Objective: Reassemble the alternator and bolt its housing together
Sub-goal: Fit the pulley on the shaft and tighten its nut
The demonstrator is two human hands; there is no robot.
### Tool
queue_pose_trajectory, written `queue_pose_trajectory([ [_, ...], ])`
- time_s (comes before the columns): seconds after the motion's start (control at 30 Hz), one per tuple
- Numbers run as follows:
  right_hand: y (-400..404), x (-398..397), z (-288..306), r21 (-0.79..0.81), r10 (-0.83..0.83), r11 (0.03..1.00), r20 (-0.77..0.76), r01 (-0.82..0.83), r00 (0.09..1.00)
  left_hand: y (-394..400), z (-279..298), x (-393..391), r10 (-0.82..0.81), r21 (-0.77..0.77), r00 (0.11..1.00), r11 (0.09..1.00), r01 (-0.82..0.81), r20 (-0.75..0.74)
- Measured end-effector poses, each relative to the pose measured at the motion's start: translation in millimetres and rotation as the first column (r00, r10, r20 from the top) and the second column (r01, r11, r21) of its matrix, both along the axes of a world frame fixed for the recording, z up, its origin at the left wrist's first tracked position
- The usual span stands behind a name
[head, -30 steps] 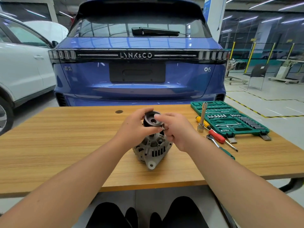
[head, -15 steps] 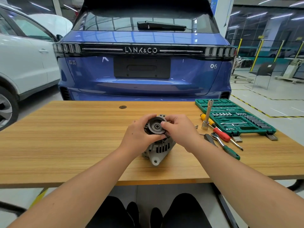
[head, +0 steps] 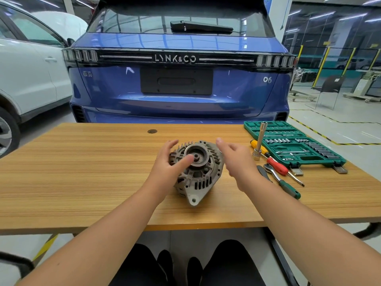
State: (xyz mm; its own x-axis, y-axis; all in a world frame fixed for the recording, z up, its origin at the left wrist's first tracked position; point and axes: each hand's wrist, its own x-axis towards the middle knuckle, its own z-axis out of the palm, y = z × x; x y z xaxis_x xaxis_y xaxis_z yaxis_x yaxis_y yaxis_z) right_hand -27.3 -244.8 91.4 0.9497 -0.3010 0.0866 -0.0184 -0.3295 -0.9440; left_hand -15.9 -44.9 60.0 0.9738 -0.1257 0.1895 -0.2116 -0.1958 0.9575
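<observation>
The grey alternator point(head: 199, 178) stands on the wooden table point(head: 82, 172), its dark pulley point(head: 196, 154) seated on top and facing me. My left hand point(head: 167, 164) is at the alternator's left side with fingers spread, the thumb lying against the pulley's rim. To the right of the housing my right hand point(head: 237, 159) hovers with relaxed, straight fingers and holds nothing. A mounting ear with a hole points toward me at the bottom of the housing.
At the right lie a green socket set case point(head: 294, 143), an upright long socket point(head: 260, 141), a ratchet point(head: 280, 179) and red- and yellow-handled screwdrivers point(head: 276, 165). A blue car point(head: 177, 79) stands just behind the table, a white car point(head: 24, 75) at the left.
Both hands lowered the pulley onto the alternator and then let go of it. The right hand has drawn away to the right, and the left hand has opened beside the pulley.
</observation>
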Motion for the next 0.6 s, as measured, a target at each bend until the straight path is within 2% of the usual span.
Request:
queue_pose_trajectory([
  [0.03,-6,1,-5,0.04,-0.078,0.996,-0.048,0.08,0.996,0,-1,1,0.035,-0.082,0.993,0.996,-0.044,-0.113],
  [0.1,-14,-1,-17,0.131,-0.119,0.98,-0.232,0.152,0.965,-1,-4,5,-0.027,-0.203,0.935,0.978,-0.048,-0.352],
  [0.17,-16,-4,-31,0.335,0.041,0.936,-0.4,0.105,0.915,-1,-4,9,-0.139,-0.304,0.871,0.952,-0.013,-0.472],
  [0.2,-15,-5,-37,0.443,0.152,0.894,-0.425,0.059,0.892,-2,-4,11,-0.169,-0.336,0.852,0.942,-0.008,-0.495],
  [0.27,-12,-2,-44,0.566,0.316,0.824,-0.423,-0.024,0.849,-3,-3,14,-0.188,-0.37,0.836,0.929,-0.02,-0.516],
  [0.33,-13,2,-45,0.602,0.383,0.796,-0.42,-0.063,0.823,-5,-6,18,-0.186,-0.397,0.83,0.917,-0.046,-0.526],
  [0.47,-16,7,-47,0.668,0.402,0.744,-0.413,-0.029,0.817,-7,-14,23,-0.187,-0.425,0.876,0.905,-0.022,-0.444],
  [0.6,-10,6,-51,0.666,0.391,0.745,-0.388,-0.04,0.835,-3,-21,28,-0.14,-0.414,0.895,0.909,-0.054,-0.423],
])
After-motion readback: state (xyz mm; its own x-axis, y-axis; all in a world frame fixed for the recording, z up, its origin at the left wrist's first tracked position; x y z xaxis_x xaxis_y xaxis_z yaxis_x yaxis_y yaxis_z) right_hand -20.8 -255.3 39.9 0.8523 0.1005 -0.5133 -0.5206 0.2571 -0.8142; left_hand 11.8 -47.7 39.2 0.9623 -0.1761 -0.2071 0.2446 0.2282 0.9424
